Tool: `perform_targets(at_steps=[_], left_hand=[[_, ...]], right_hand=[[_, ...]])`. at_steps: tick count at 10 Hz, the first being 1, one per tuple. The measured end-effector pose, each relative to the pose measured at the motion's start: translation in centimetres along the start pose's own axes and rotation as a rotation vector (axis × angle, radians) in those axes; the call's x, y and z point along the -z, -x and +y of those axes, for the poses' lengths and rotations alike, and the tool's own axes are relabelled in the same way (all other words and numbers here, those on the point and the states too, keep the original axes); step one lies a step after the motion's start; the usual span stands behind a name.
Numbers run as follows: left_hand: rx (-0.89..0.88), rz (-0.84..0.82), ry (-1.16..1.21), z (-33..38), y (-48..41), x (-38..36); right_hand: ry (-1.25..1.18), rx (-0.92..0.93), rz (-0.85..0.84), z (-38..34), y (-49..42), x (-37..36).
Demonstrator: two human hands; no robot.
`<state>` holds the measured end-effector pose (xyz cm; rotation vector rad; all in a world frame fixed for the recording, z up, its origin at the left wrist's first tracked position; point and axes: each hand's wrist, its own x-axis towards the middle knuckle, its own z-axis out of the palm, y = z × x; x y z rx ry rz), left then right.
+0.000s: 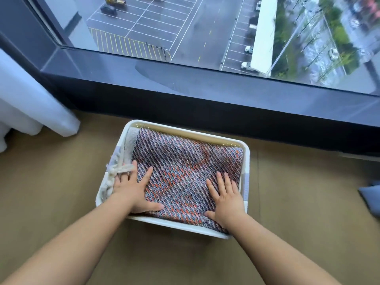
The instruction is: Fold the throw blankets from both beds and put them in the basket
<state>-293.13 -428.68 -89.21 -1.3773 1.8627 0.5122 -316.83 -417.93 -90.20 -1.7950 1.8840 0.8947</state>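
Left fingers [147, 175] straight and spread, released, flat on the woven blanket [185, 161]; nothing grasped. Right fingers [221, 181] likewise straight, spread, pressing flat, nothing grasped. Left hand [133, 192] sits at the blanket's 8 o'clock corner, right hand [227, 200] at its 5 o'clock corner, thumbs pointing inward. Cream fringe [121, 169] lies across the left hand's outer fingers. The woven blanket, orange, blue and white, is folded and lies inside the white basket [185, 131], filling most of it. A pale second blanket [129, 138] shows along the basket's 9 o'clock side, mostly hidden beside or under the woven one; cannot tell which. Basket stands on the tan floor [61, 202]. Dark window sill [205, 95] at 12 o'clock from the basket, window [185, 27] above it. White curtain [30, 95] at 10 o'clock. Blue-grey fabric item [371, 197] at 3 o'clock, cut off by the frame edge.
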Motion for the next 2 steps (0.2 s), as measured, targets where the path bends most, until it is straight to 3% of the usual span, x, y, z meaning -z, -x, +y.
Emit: perform_targets(at_steps=[2], left_hand=[[-0.08, 0.147, 0.031, 2.5, 8.5, 4.4]], right_hand=[[-0.276, 0.023, 0.156, 0.2, 9.1, 7.2]])
